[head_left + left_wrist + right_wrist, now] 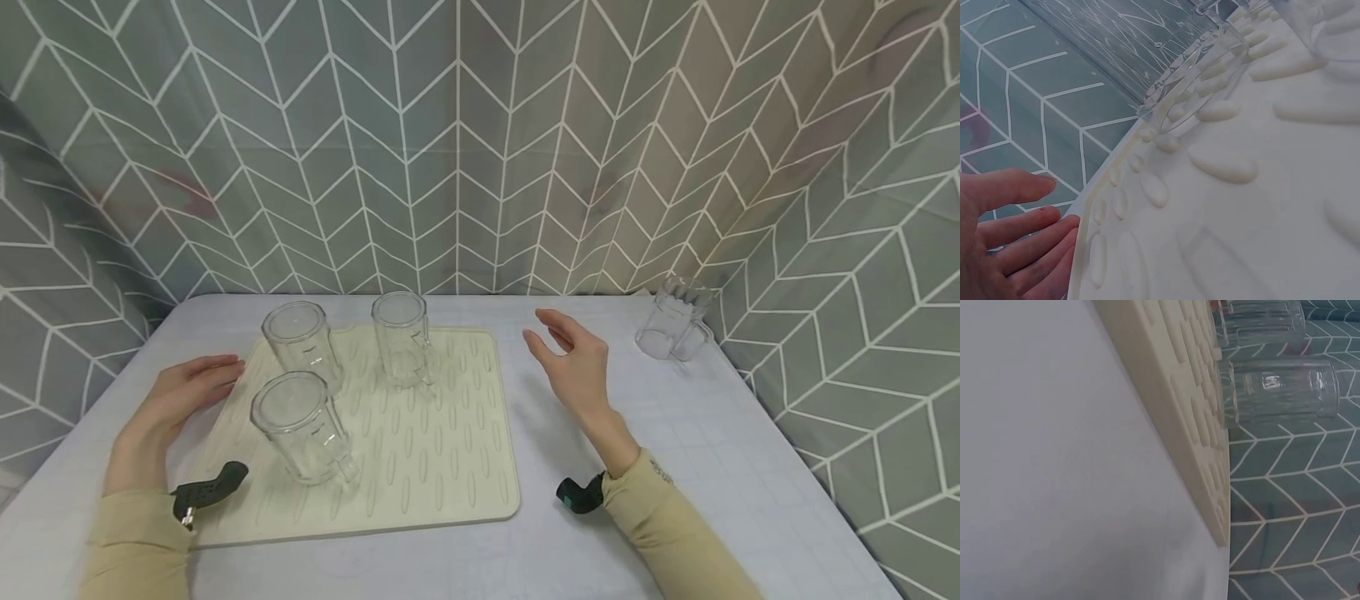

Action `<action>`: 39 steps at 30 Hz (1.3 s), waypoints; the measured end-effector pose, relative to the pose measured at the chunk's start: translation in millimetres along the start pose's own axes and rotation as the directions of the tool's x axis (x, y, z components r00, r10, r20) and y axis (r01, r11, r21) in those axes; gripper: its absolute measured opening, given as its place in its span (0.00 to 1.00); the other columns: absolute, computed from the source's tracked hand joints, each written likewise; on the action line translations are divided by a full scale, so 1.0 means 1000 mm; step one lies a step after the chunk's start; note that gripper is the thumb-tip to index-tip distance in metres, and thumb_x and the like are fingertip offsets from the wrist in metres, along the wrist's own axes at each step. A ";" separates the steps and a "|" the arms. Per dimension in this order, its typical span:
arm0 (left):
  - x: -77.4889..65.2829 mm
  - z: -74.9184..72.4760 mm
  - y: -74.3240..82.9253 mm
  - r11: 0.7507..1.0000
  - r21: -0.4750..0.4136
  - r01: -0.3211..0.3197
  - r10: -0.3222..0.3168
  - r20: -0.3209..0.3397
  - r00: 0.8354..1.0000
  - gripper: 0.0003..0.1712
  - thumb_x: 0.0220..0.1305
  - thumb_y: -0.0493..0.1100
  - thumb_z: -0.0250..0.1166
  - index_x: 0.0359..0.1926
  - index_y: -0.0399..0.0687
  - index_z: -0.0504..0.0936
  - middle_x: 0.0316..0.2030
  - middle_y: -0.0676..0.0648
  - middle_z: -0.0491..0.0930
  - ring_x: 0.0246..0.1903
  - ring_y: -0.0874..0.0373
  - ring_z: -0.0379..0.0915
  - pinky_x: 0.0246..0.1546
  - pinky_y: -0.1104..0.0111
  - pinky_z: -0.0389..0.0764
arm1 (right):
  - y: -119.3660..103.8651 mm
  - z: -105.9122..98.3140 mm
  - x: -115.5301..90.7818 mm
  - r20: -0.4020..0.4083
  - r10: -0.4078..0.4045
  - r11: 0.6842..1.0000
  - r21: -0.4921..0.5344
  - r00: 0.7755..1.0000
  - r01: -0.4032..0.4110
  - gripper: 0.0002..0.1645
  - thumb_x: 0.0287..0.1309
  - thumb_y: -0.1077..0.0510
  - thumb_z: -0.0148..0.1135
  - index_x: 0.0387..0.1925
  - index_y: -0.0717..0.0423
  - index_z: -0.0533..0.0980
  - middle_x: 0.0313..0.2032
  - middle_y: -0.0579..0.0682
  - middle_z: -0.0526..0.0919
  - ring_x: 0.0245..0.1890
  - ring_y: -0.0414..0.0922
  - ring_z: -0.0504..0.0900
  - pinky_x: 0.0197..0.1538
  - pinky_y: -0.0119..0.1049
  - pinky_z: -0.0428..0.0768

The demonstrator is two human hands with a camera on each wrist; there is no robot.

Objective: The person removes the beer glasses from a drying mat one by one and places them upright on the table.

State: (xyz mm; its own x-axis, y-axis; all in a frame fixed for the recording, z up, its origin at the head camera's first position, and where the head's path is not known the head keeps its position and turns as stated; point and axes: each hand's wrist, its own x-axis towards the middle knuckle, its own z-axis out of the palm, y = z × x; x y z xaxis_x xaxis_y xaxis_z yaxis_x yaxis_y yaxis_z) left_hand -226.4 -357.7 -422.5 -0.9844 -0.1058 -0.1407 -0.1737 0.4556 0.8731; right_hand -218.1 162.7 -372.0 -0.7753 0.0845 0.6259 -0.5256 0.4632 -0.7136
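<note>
Three clear glass mugs stand on a cream ribbed mat: one at the back left [303,342], one at the front left [300,433] and one at the back middle [401,342]. My left hand [176,396] lies along the left edge of the mat [450,467], its fingers loosely extended. In the left wrist view its fingertips [1063,228] are close against the mat's rim; whether they press it I cannot tell. To the right of the mat, my right hand [581,371] is over the table with thumb and fingers apart, holding nothing.
Another clear mug [671,321], with a handle, stands at the table's far right corner. White cloth [525,550] covers the table. Patterned grey curtains [480,150] close off the back and both sides. Each wrist carries a small black device [581,493].
</note>
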 end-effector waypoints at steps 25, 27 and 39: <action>0.001 0.002 -0.005 1.000 -0.004 -0.017 0.017 -0.026 1.000 0.46 0.70 0.57 0.62 0.71 0.24 0.59 0.63 0.33 0.65 0.35 0.88 0.70 0.39 0.84 0.83 | -0.029 0.053 -0.003 0.106 -0.059 0.996 0.071 0.993 0.052 0.21 0.57 0.60 0.73 0.52 0.63 0.81 0.49 0.58 0.86 0.53 0.52 0.84 0.59 0.34 0.82; 0.001 0.001 -0.005 1.000 -0.009 -0.019 0.019 -0.026 0.999 0.46 0.70 0.57 0.62 0.70 0.24 0.59 0.59 0.40 0.69 0.35 0.87 0.71 0.40 0.83 0.83 | -0.031 0.058 -0.004 0.111 -0.062 0.996 0.073 0.992 0.054 0.21 0.56 0.60 0.73 0.52 0.63 0.81 0.49 0.58 0.86 0.53 0.52 0.84 0.59 0.35 0.83; 0.001 0.000 -0.004 1.000 -0.015 -0.016 0.016 -0.020 1.000 0.44 0.70 0.54 0.63 0.70 0.25 0.61 0.45 0.64 0.70 0.36 0.87 0.71 0.39 0.84 0.82 | -0.040 0.089 -0.010 0.167 -0.052 0.998 0.044 0.985 0.045 0.21 0.56 0.58 0.73 0.50 0.64 0.82 0.48 0.58 0.87 0.51 0.51 0.85 0.57 0.35 0.84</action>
State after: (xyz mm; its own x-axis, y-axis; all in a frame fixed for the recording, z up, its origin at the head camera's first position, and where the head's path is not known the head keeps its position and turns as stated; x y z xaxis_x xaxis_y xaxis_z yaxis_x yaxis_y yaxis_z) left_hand -226.6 -359.9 -426.0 -0.9862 -0.1166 -0.1175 -0.1575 0.4438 0.8822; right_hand -220.3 65.0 -378.3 -0.7945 -0.0882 0.6009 -0.5750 0.4276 -0.6975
